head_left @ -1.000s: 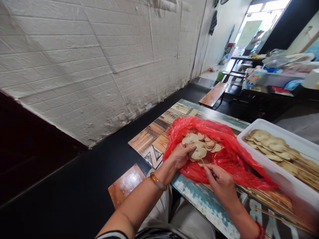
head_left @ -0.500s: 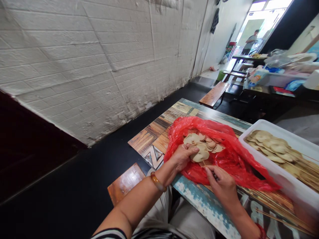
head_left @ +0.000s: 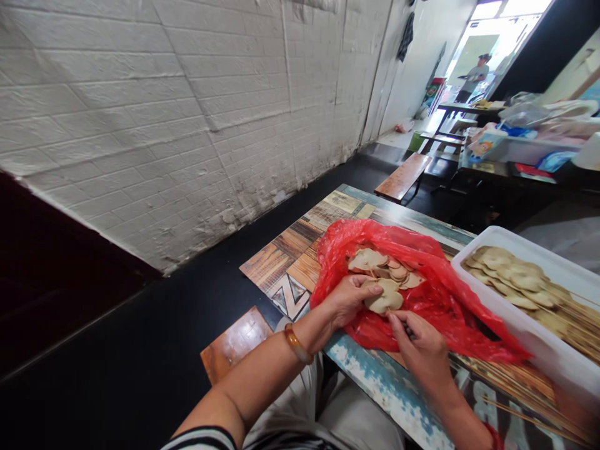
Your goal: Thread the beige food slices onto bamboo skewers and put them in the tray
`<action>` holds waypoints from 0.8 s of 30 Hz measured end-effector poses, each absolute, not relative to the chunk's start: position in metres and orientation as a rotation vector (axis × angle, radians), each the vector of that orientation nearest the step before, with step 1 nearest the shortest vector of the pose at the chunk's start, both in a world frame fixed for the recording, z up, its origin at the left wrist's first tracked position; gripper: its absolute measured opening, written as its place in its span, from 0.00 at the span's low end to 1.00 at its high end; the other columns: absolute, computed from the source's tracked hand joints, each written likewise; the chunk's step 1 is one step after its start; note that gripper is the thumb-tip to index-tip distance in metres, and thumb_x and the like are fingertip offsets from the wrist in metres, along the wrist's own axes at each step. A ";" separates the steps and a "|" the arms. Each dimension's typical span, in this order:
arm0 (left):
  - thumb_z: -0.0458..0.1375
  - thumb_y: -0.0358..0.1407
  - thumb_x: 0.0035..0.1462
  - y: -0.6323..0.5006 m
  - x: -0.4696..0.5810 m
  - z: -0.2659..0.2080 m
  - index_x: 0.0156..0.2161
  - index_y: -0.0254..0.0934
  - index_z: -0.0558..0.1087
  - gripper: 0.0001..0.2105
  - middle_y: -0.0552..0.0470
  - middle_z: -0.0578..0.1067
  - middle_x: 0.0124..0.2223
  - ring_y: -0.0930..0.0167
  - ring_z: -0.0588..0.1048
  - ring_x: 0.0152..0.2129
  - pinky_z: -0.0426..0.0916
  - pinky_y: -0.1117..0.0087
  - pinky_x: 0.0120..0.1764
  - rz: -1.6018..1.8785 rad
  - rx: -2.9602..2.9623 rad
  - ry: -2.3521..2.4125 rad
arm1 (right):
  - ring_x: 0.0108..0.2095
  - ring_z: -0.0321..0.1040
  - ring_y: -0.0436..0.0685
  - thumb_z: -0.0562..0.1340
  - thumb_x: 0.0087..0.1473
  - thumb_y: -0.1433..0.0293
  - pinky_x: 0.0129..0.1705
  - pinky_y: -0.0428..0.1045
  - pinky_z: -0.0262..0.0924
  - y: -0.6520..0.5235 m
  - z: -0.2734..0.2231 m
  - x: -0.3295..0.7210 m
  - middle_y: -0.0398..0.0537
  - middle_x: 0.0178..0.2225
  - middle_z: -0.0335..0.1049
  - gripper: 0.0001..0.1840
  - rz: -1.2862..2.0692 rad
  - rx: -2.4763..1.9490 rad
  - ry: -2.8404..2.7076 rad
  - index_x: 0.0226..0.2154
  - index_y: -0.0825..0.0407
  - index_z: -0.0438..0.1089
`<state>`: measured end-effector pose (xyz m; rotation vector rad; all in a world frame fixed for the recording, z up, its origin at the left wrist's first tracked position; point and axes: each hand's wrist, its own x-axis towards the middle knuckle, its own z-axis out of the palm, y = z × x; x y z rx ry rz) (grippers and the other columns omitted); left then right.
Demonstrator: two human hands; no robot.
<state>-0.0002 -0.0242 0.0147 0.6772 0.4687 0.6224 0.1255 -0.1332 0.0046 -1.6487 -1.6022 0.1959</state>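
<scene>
My left hand (head_left: pixel 350 300) pinches a thin, pale, lobed food slice (head_left: pixel 386 297) between thumb and fingers, over the open red plastic bag (head_left: pixel 337 247). Just below the slice, my right hand (head_left: pixel 419 344) is closed, its thumb and fingertip on the end of a thin bamboo skewer (head_left: pixel 389 311) at the slice's lower edge. Most of that skewer is hidden, so how far it runs into the slice I cannot tell. More loose slices (head_left: pixel 368 259) lie in the bag behind my left hand.
To the right, a white plastic tub (head_left: pixel 490 232) holds stacked skewered slices (head_left: pixel 515 275). Loose bamboo skewers (head_left: pixel 520 381) lie on the patterned table (head_left: pixel 285 250) beside my right forearm. A wooden bench (head_left: pixel 404 177) stands beyond the table, and a person (head_left: pixel 475 78) is near the doorway.
Both hands have shifted slightly right with the slice. The skewer length that showed below the slice is now mostly out of sight, and my right fingertips are closer to the slice's edge.
</scene>
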 end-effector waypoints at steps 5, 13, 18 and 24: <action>0.65 0.39 0.44 -0.018 -0.008 0.018 0.39 0.31 0.74 0.17 0.43 0.76 0.38 0.68 0.75 0.31 0.67 0.68 0.36 0.702 0.662 0.437 | 0.27 0.70 0.54 0.53 0.58 0.62 0.32 0.47 0.62 -0.136 0.006 0.128 0.46 0.26 0.73 0.15 0.244 -1.675 -1.558 0.28 0.51 0.71; 0.64 0.39 0.44 -0.008 -0.011 0.022 0.35 0.31 0.74 0.14 0.44 0.77 0.35 0.65 0.75 0.36 0.67 0.65 0.43 0.945 0.543 0.485 | 0.26 0.69 0.52 0.53 0.58 0.64 0.30 0.46 0.62 -0.142 0.002 0.128 0.45 0.26 0.73 0.14 0.265 -1.644 -1.634 0.29 0.51 0.72; 0.66 0.38 0.41 -0.004 -0.008 0.015 0.32 0.30 0.75 0.14 0.45 0.77 0.30 0.67 0.76 0.30 0.69 0.66 0.39 0.967 0.595 0.570 | 0.26 0.68 0.52 0.54 0.58 0.66 0.31 0.46 0.61 -0.143 -0.002 0.130 0.44 0.26 0.72 0.12 0.232 -1.599 -1.686 0.29 0.51 0.71; 0.66 0.37 0.42 -0.003 -0.005 0.008 0.34 0.29 0.75 0.14 0.44 0.77 0.30 0.68 0.76 0.27 0.69 0.68 0.36 0.962 0.653 0.586 | 0.26 0.68 0.52 0.54 0.59 0.68 0.31 0.46 0.60 -0.143 -0.001 0.129 0.45 0.25 0.71 0.12 0.138 -1.571 -1.724 0.29 0.53 0.70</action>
